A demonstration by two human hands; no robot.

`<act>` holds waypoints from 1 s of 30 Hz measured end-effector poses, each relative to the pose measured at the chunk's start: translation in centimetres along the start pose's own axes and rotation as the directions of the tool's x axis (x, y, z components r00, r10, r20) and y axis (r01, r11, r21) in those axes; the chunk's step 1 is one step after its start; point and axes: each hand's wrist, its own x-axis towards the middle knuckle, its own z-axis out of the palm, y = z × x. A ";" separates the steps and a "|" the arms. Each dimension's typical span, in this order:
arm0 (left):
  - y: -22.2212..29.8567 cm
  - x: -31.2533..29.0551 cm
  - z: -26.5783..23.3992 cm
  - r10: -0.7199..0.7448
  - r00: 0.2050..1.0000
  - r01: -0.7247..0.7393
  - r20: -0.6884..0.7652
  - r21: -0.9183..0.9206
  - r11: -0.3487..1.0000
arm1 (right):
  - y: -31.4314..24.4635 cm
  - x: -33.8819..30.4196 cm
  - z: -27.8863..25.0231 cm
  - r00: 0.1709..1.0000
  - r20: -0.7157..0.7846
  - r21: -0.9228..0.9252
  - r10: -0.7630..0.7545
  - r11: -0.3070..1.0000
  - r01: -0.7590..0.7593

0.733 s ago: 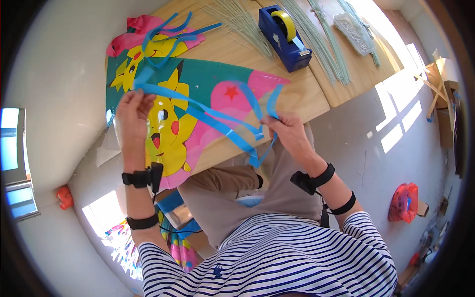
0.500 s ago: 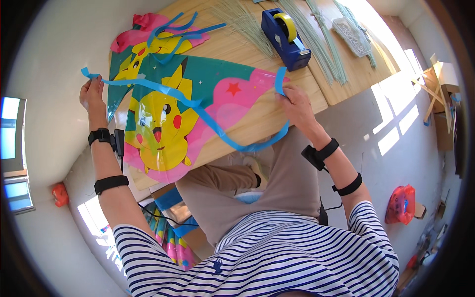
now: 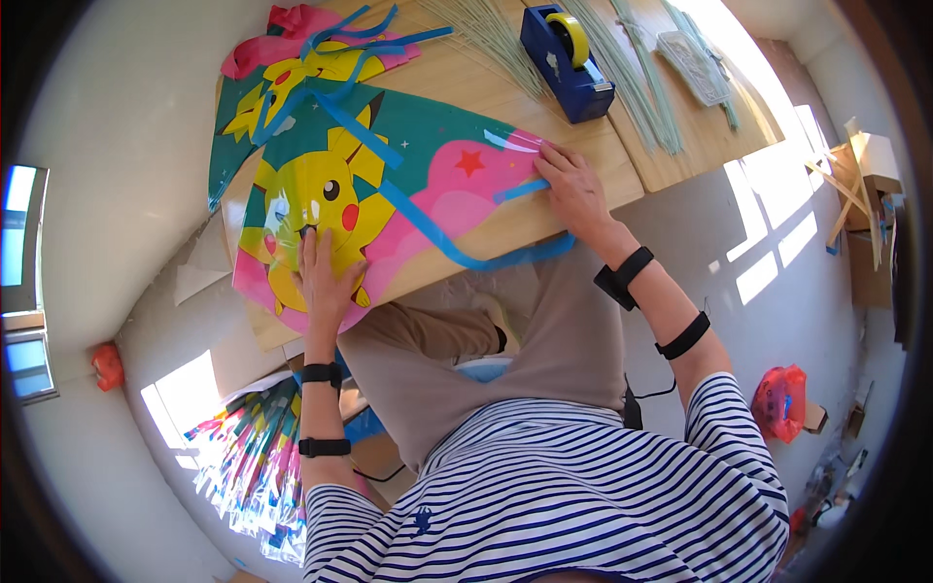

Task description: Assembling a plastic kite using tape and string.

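A plastic kite sheet point(image 3: 408, 194), green and pink with yellow cartoon figures, lies spread over the near part of the wooden table. My left hand point(image 3: 326, 277) rests flat on its lower left part, fingers extended. At the pointed right corner is my right hand point(image 3: 580, 194), its fingers bent over the pink tip. A long blue ribbon point(image 3: 428, 228) crosses the sheet and loops below the table edge toward my right hand; its short end sticks out beside the thumb. More blue ribbon strips point(image 3: 335, 49) lie bunched at the sheet's far left, by a crumpled pink part.
A blue tape dispenser point(image 3: 569, 73) with yellow tape stands beyond the right corner. Thin pale sticks point(image 3: 632, 87) and a clear plastic box point(image 3: 693, 68) lie at the back right. Many folded kite sheets point(image 3: 258, 457) hang below left; a red bag point(image 3: 780, 403) sits on the floor.
My left hand has let go of the ribbon and come down onto the sheet, moving right and nearer. My right hand has shifted slightly far-left onto the corner, turning the ribbon end sideways.
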 end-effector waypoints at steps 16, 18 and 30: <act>12.6 -3.4 -1.2 0.285 0.956 -0.266 -0.069 -0.616 0.741 | -4.3 -5.5 -4.6 0.544 0.825 0.564 0.150 -0.279 -0.778; 16.0 -4.9 -1.4 0.307 0.948 -0.114 0.087 -0.805 0.582 | -5.8 -6.1 -5.8 0.594 0.804 0.563 0.030 -0.360 -0.743; 22.5 -7.5 -2.5 0.279 0.861 0.446 0.425 -0.895 -0.015 | -9.8 -8.7 -9.9 0.582 0.808 0.520 -0.098 -0.347 -0.781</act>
